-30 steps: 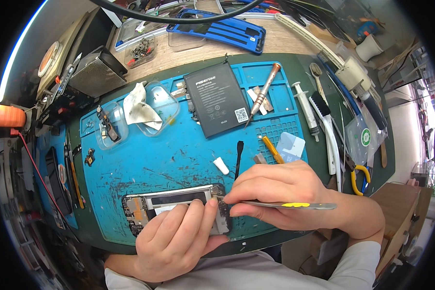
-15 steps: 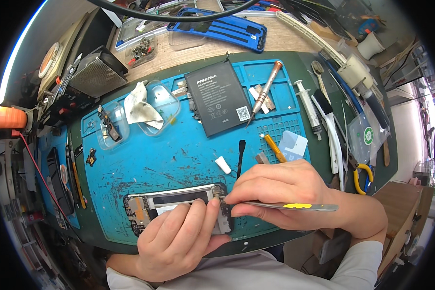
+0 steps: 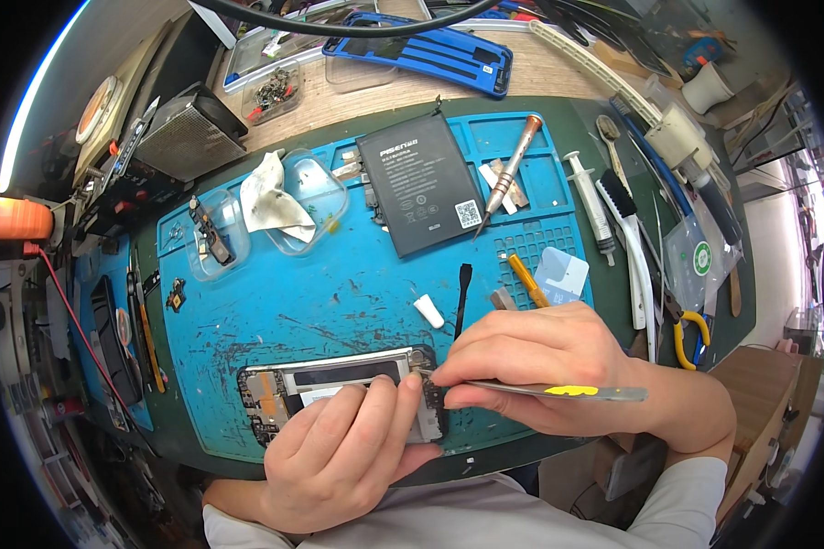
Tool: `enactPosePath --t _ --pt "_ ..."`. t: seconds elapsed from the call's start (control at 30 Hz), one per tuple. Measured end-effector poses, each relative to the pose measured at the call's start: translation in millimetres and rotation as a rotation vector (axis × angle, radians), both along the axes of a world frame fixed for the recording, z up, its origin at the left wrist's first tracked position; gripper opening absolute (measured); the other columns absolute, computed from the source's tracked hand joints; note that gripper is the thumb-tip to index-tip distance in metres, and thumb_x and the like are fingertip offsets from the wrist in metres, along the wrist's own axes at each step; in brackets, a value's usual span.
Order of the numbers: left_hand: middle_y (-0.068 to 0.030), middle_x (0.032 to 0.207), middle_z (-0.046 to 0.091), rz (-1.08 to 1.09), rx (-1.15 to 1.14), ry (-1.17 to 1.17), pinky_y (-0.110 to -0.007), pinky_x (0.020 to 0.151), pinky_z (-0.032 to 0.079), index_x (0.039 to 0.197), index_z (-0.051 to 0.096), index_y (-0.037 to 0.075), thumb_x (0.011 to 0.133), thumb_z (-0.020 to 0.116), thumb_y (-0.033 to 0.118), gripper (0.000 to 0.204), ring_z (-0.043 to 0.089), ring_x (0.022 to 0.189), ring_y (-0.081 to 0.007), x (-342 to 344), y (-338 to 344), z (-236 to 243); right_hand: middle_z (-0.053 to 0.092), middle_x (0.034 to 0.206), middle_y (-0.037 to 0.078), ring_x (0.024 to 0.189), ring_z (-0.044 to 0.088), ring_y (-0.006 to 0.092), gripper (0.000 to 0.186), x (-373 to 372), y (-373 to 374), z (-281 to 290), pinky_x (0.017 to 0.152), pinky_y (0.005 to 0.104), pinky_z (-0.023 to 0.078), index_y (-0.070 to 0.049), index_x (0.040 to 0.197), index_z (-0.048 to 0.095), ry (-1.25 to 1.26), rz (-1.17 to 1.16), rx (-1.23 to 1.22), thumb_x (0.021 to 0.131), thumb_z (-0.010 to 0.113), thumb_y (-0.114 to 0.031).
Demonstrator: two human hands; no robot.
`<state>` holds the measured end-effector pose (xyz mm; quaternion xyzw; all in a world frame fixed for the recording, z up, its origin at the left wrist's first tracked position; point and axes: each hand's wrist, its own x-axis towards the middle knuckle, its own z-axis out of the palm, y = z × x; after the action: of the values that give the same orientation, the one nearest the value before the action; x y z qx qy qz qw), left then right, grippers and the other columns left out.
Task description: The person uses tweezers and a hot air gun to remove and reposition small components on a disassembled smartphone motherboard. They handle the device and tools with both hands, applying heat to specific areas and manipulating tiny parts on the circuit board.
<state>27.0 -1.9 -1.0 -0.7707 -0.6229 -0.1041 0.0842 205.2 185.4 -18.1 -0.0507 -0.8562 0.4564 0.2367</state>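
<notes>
An opened phone [image 3: 343,373] lies at the near edge of the blue work mat, its boards and metal frame exposed. My left hand [image 3: 348,448] grips its near side, fingers pressed together on top and thumb along the lower edge. Pinched in my right hand [image 3: 545,366] is a pair of metal tweezers [image 3: 604,393] with a yellow patch. The tweezers' tips are hidden by my fingers at the phone's right end. Beyond the phone lie a small white cap-like piece [image 3: 428,311], a black spudger-like strip [image 3: 463,297] and a black battery [image 3: 421,188].
A screwdriver [image 3: 513,169] lies right of the battery. Clear plastic trays [image 3: 313,197] hold small parts and a crumpled cloth [image 3: 273,203]. Along the right are a syringe [image 3: 592,210], a black-bristled brush [image 3: 627,220] and yellow-handled pliers [image 3: 691,339]. A blue phone cover [image 3: 421,55] is at the back.
The whole view has shifted slightly, so things appear a little farther right. Both hands keep the same hold at the phone.
</notes>
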Motion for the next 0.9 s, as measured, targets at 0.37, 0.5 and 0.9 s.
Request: enactPosePath --t 0.37,0.5,0.9 --pt "-0.0060 0.112 0.074 0.001 0.017 0.004 -0.027 0.078 0.055 0.122 0.080 0.004 0.096 0.073 0.046 0.050 0.070 0.095 -0.0175 -0.5 -0.2 0.0 0.076 0.094 0.011 0.079 0.076 0.0262 0.023 1.6 0.4 -1.0 0.063 0.0328 0.059 0.000 0.107 0.075 0.015 0.011 -0.003 0.090 0.086 -0.010" --pt "-0.0060 0.113 0.075 0.005 0.019 0.003 -0.026 0.077 0.056 0.121 0.080 0.004 0.096 0.074 0.046 0.049 0.071 0.095 -0.0173 -1.0 -1.0 0.0 0.076 0.093 0.011 0.079 0.075 0.0263 0.022 1.8 0.9 -0.5 0.063 0.0330 0.059 -0.001 0.106 0.075 0.010 0.014 -0.028 0.090 0.086 -0.010" --pt "-0.0048 0.113 0.074 0.000 0.004 0.024 -0.026 0.076 0.056 0.122 0.080 0.005 0.095 0.075 0.048 0.051 0.071 0.096 -0.0163 -0.7 -0.8 1.4 0.069 0.092 0.005 0.075 0.072 0.0249 0.014 0.4 -3.6 -7.9 0.057 0.0366 0.055 -0.007 0.103 0.070 0.049 -0.030 -0.002 0.095 0.078 -0.015"
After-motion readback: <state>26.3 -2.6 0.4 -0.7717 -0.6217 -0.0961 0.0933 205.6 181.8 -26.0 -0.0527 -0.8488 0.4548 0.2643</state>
